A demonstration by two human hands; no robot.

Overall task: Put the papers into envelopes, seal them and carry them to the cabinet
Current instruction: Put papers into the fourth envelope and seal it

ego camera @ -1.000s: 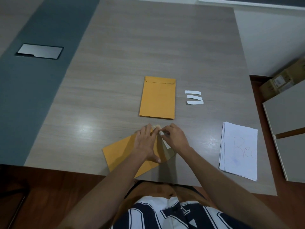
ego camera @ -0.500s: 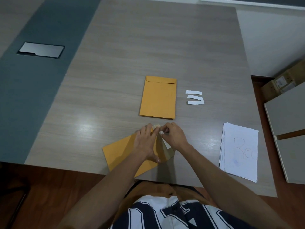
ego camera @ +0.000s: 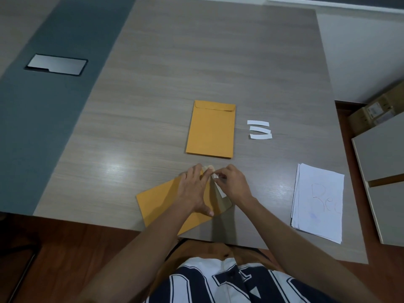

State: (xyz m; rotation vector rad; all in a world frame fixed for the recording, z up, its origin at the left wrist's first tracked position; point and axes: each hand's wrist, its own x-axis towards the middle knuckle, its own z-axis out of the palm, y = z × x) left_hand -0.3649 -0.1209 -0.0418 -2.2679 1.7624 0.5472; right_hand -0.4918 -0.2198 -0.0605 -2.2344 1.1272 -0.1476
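Note:
A brown envelope [ego camera: 159,202] lies slanted at the table's near edge with its flap [ego camera: 225,205] open toward the right. My left hand [ego camera: 194,189] presses flat on the envelope near its mouth. My right hand [ego camera: 234,182] pinches a white strip [ego camera: 219,189] that runs along the flap. A stack of brown envelopes [ego camera: 211,130] lies farther back in the middle. Three peeled white strips [ego camera: 260,129] lie to its right. A pile of white papers [ego camera: 318,201] with handwriting on top sits at the right.
The wooden table [ego camera: 196,62] has a grey band on its left with a metal cable hatch [ego camera: 56,64]. A grey cabinet [ego camera: 382,167] stands to the right, with a cardboard box [ego camera: 378,108] behind it. Brown floor shows under the table's near edge.
Both hands have stayed on the slanted envelope's flap. My right hand's fingers have shifted slightly on the white strip.

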